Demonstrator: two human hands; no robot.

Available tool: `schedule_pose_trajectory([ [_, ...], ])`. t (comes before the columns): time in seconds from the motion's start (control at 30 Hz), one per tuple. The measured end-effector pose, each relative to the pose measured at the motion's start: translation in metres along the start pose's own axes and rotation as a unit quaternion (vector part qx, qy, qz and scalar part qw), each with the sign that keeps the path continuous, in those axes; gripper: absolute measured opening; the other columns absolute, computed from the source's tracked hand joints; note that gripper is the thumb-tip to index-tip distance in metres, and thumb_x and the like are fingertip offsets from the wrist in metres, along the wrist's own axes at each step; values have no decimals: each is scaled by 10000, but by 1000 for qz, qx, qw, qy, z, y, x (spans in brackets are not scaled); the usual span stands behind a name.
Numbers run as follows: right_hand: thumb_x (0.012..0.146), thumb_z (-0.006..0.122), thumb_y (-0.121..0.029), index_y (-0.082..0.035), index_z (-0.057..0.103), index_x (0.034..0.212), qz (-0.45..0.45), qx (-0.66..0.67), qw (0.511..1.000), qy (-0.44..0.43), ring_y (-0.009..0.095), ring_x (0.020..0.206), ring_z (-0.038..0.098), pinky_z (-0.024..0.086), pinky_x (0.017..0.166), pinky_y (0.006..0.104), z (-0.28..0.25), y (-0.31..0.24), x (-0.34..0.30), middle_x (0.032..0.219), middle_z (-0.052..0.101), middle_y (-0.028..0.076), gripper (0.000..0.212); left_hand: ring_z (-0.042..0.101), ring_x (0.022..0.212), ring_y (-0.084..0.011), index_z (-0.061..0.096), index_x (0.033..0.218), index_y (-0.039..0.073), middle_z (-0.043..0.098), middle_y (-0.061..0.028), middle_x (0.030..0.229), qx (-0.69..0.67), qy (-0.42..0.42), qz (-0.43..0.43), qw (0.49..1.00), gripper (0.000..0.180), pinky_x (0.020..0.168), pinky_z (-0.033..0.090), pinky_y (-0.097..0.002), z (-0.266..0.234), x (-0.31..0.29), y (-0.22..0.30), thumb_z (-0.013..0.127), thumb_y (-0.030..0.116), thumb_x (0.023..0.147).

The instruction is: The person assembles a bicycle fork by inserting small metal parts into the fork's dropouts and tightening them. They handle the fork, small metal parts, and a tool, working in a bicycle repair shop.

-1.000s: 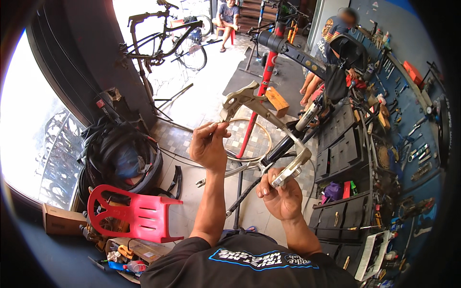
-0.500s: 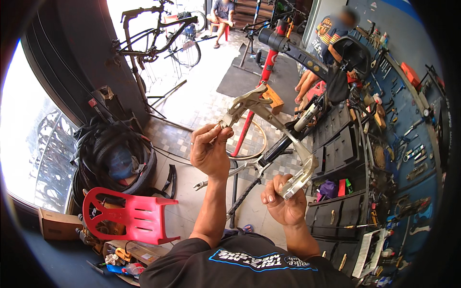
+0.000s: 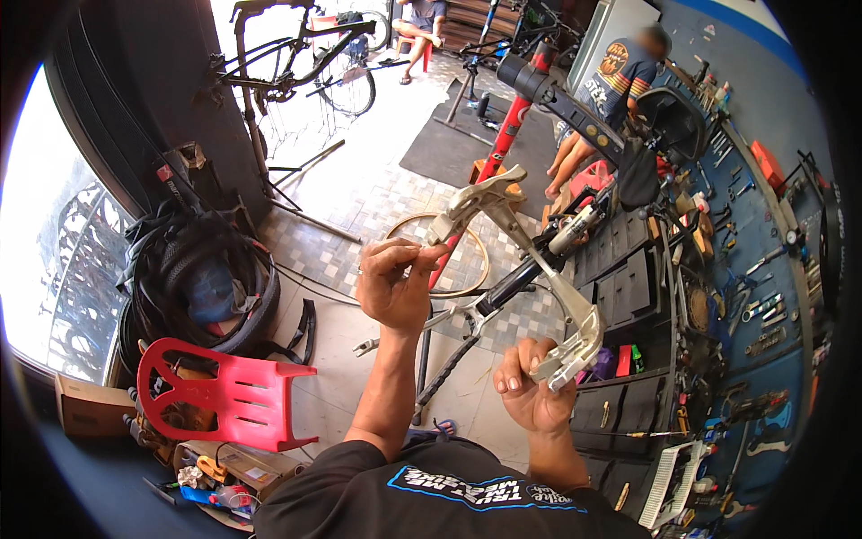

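A bare-metal, forked bicycle rear stay [image 3: 516,232] is held up in front of me, slanting from upper left to lower right. My left hand [image 3: 395,283] is closed, with thumb and fingertips pinched at the stay's upper left end. The other end rests in the curled fingers of my right hand [image 3: 537,386], lower and to the right. Behind and below the stay is a bicycle frame [image 3: 480,314] with bare stays and a dark tube, hanging from a red repair stand [image 3: 509,133] with a black clamp arm.
A red plastic chair [image 3: 238,395] stands at the left, before a heap of black tires [image 3: 215,305]. Drawers [image 3: 620,292] and a tool wall [image 3: 763,269] line the right. A person [image 3: 620,81] stands at the bench; another [image 3: 422,27] sits far back. A black bicycle frame [image 3: 296,58] hangs upper left.
The stay has shifted to the right and slightly down with both hands still on it. My left fingers have moved a little at its end. The whole view has turned slightly.
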State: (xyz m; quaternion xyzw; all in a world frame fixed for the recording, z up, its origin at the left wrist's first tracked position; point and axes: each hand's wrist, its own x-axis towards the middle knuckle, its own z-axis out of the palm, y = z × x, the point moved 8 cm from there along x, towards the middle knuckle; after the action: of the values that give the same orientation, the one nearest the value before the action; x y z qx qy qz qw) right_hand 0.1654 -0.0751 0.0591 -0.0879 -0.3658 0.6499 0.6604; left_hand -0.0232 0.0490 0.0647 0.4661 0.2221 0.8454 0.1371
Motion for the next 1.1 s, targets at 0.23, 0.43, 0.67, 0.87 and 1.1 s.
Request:
schedule_pose_trajectory([
  [0.23, 932, 778, -291, -29, 572, 1112, 0, -12, 1000, 20, 213, 921, 583, 479, 827, 412, -3, -1, -1, 941, 529, 42, 379, 685, 773, -170, 642, 854, 50, 737, -96, 875, 156, -7, 83, 984, 329, 658, 552, -275, 5, 10, 25, 937, 36, 709],
  [0.43, 910, 797, -314, -39, 569, 1079, -7, -19, 999, 27, 212, 906, 581, 484, 828, 413, -1, -3, 1, 940, 530, 38, 395, 685, 786, -162, 617, 829, 41, 735, -111, 910, 102, 16, 13, 995, 329, 655, 568, -283, 3, 7, 13, 929, 30, 725],
  [0.67, 907, 792, -298, -50, 566, 1079, -17, -30, 998, 43, 217, 888, 575, 486, 830, 418, -6, -7, 0, 918, 503, 22, 377, 680, 861, -187, 557, 904, 5, 677, -160, 975, -54, -32, -19, 998, 299, 767, 634, -330, 18, 7, 0, 801, -137, 805],
  [0.87, 885, 811, -338, -76, 541, 1066, -16, -40, 997, 65, 203, 865, 551, 477, 804, 397, -7, -8, 1, 901, 462, 8, 418, 708, 861, -214, 528, 999, -49, 648, -171, 972, -142, -85, -73, 983, 247, 747, 666, -359, 21, 11, -12, 720, -146, 877],
  [1.1, 996, 684, -236, -111, 487, 1031, -6, -66, 998, 4, 159, 847, 520, 482, 789, 343, 7, -2, 4, 888, 415, -6, 236, 745, 762, -148, 692, 1028, -34, 751, -126, 929, 93, -199, 11, 976, 277, 670, 608, -248, 16, 25, 2, 843, -18, 796],
])
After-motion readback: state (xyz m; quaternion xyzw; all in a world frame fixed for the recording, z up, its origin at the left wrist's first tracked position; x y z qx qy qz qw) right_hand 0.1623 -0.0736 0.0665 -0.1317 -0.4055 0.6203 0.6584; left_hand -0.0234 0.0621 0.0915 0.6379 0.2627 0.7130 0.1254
